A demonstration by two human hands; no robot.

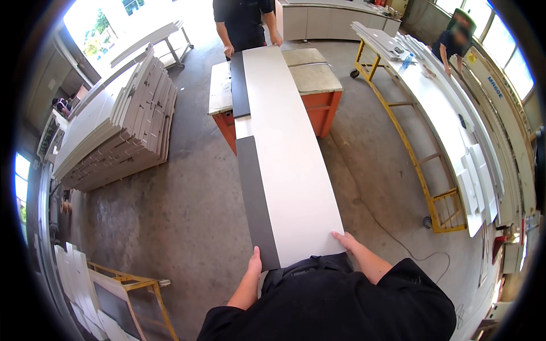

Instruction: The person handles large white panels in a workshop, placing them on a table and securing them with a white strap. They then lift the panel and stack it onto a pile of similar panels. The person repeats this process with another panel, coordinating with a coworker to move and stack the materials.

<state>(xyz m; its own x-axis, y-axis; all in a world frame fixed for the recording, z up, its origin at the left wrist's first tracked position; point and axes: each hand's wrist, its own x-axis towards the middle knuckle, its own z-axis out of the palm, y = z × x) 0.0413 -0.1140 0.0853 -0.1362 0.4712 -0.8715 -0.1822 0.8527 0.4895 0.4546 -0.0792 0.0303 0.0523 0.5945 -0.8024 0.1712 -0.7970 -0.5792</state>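
A long white panel (298,170) with a dark grey strip (256,199) along its left side stretches away from my waist. My left hand (255,261) grips the near left corner, thumb on top at the grey strip's edge. On the right edge, my right hand (343,241) holds the white panel with its thumb on the upper face. The fingers of both hands are hidden underneath. At the far end a co-worker (244,25) has both hands at the panel, above an orange-framed bench (322,108). A darker strip (240,85) lies along the far left side.
A tall stack of boards (122,125) stands at left. On the right, a yellow-framed cart (421,162) carries white panels; another person (452,45) is beside it. A cable (375,216) crosses the floor at right. A yellow-framed rack (128,278) stands at lower left.
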